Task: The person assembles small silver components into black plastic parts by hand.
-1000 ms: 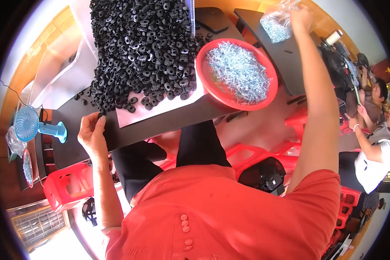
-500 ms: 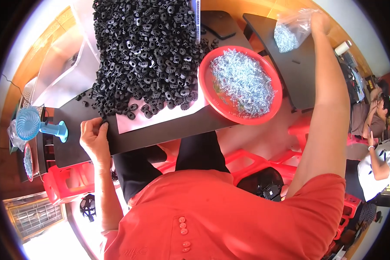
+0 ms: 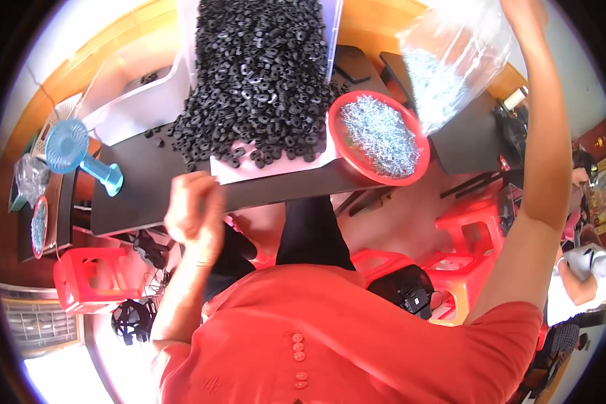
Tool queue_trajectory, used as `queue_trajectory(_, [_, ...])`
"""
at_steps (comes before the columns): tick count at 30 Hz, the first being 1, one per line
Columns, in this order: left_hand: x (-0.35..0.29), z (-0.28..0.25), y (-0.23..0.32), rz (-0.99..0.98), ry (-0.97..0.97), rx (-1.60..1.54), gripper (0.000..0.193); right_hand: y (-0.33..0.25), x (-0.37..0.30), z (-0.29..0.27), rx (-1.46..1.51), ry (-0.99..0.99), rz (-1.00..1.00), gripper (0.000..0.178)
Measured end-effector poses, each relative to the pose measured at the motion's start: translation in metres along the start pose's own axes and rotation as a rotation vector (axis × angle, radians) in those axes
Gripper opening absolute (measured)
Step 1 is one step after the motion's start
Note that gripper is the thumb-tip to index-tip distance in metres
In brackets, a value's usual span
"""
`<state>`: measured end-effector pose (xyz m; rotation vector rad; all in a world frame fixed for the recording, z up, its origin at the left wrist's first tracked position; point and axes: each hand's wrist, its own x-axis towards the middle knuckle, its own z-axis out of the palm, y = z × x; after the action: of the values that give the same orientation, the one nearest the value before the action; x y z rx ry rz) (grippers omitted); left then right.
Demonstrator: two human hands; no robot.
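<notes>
My right hand (image 3: 526,19) is raised at the upper right, closed on a clear plastic bag (image 3: 475,40). Small silvery metal pieces (image 3: 438,87), like tiny springs, fill its lower part, which hangs next to the red basin (image 3: 421,165). More such pieces (image 3: 384,135) are heaped in that basin. My left hand (image 3: 195,212), somewhat blurred, is over the table's front edge with its fingers curled in; whatever they may hold is hidden. Beyond it spreads a big heap of small black plastic pieces with holes (image 3: 262,81), spilling from a clear bin onto a pale sheet (image 3: 239,174).
A blue fan (image 3: 67,147) stands on the table's left, near a translucent bin (image 3: 135,108). A dark phone-like slab (image 3: 352,64) lies behind the basin. Red stools (image 3: 94,276) stand below. A second dark table (image 3: 475,138) and another person (image 3: 579,276) are on the right.
My right hand has lifted the bag off the second table, up and toward the basin. My left hand has drawn back from the black pieces, toward the right. The whole view has shifted.
</notes>
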<state>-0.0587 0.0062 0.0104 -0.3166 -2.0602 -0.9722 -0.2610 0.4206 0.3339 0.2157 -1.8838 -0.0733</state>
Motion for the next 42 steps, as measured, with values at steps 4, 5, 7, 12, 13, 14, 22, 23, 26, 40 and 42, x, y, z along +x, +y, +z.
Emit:
queue_trajectory(4, [-0.006, 0.031, 0.015, -0.748, -0.565, -1.290, 0.049, -0.055, -0.013, -0.023, 0.817, -0.196, 0.262, 0.006])
queue_trajectory(5, [-0.010, 0.046, 0.015, -0.738, -0.593, -1.424, 0.066, -0.070, -0.023, -0.035, 0.823, -0.189, 0.254, 0.006])
queue_trajectory(7, [-0.009, 0.057, 0.026, -0.662, -0.516, -1.638, 0.089, -0.108, -0.043, -0.054, 1.137, -0.380, 0.465, 0.005])
queue_trajectory(12, [0.018, 0.048, 0.036, -0.899, -0.459, -1.990, 0.086, -0.158, -0.056, -0.066, 1.213, -0.427, 0.331, 0.003])
queue_trajectory(13, [0.019, 0.049, 0.032, -0.954, -0.465, -2.004, 0.080, -0.169, -0.051, -0.071, 1.240, -0.424, 0.247, 0.004])
queue_trajectory(14, [0.021, 0.050, 0.026, -1.007, -0.476, -2.016, 0.073, -0.182, -0.043, -0.079, 1.262, -0.416, 0.164, 0.006])
queue_trajectory(22, [0.005, 0.062, 0.035, -0.645, -0.311, -1.188, 0.058, -0.268, -0.024, -0.130, 1.630, -0.397, 0.425, 0.009])
queue_trajectory(23, [0.006, 0.063, 0.050, -0.559, -0.226, -1.220, 0.064, -0.271, -0.026, -0.133, 1.592, -0.416, 0.428, 0.012])
queue_trajectory(26, [0.012, 0.067, 0.048, -0.596, -0.319, -1.229, 0.069, -0.270, -0.029, -0.135, 1.596, -0.435, 0.464, 0.015])
queue_trajectory(40, [0.087, 0.041, 0.047, -0.554, -0.007, -1.661, 0.048, -0.200, -0.083, -0.086, 1.057, -0.322, -0.137, 0.038])
queue_trajectory(42, [0.094, 0.049, 0.041, -0.581, 0.040, -1.571, 0.040, -0.182, -0.092, -0.061, 1.025, -0.241, -0.006, 0.006])
